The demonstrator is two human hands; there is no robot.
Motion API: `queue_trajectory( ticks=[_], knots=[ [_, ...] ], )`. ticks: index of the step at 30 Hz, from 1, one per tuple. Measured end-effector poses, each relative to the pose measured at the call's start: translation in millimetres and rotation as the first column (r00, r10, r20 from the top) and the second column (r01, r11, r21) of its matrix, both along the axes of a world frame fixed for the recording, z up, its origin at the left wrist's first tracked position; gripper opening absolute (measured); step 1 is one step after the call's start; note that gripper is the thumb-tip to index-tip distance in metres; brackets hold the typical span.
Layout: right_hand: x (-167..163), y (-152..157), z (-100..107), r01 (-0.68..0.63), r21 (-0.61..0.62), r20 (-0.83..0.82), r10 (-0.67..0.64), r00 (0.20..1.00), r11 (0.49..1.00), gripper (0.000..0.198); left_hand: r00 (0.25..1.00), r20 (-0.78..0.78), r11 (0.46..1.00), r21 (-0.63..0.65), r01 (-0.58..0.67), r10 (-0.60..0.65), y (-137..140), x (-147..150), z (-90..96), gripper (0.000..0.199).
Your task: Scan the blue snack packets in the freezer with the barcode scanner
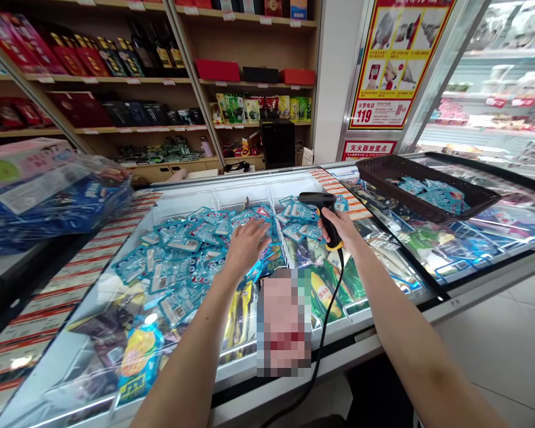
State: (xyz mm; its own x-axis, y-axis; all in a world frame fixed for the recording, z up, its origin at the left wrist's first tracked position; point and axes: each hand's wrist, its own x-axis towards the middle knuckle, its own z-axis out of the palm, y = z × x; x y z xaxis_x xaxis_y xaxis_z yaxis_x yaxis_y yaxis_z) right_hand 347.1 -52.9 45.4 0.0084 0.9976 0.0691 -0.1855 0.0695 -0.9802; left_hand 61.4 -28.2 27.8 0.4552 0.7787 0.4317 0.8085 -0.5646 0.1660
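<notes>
My right hand (339,229) is wrapped round the grip of a black and yellow barcode scanner (320,202), its head pointing left over the freezer. A black cable runs from the scanner's base down to the front edge. Reaching forward, my left hand (249,241) has its fingers outstretched above a heap of small blue packets (191,238), and nothing shows in it. Whether its fingertips touch a packet I cannot tell. More blue packets (301,217) lie under the scanner, beyond a white wire divider (285,246).
Before me stands a chest freezer (356,342) of bagged frozen goods. A brown basket (472,208) holding more blue packets rests on its right side. Plastic-wrapped boxes (49,196) sit at the left. Shelves (173,79) line the back. A pixelated patch hides part of the front middle.
</notes>
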Motion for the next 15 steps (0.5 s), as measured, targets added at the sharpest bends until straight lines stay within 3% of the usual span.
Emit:
queue_trajectory(
  ticks=[3,10,15],
  knots=[
    [0,-1,1,-0.007,0.001,0.0,0.007,1.0,1.0,0.048,0.99,-0.09,0.992,-0.067,0.104,-0.11,-1,9,-5.4,0.034],
    [-3,-1,6,-0.009,0.013,-0.002,0.009,1.0,1.0,0.048,0.996,0.011,0.993,0.083,-0.089,0.088,-2,18,-1.8,0.033],
    [-5,0,5,-0.036,0.003,0.058,0.036,0.998,0.999,0.049,0.995,0.081,0.998,0.038,-0.055,0.051,7,30,-4.0,0.029]
  ],
)
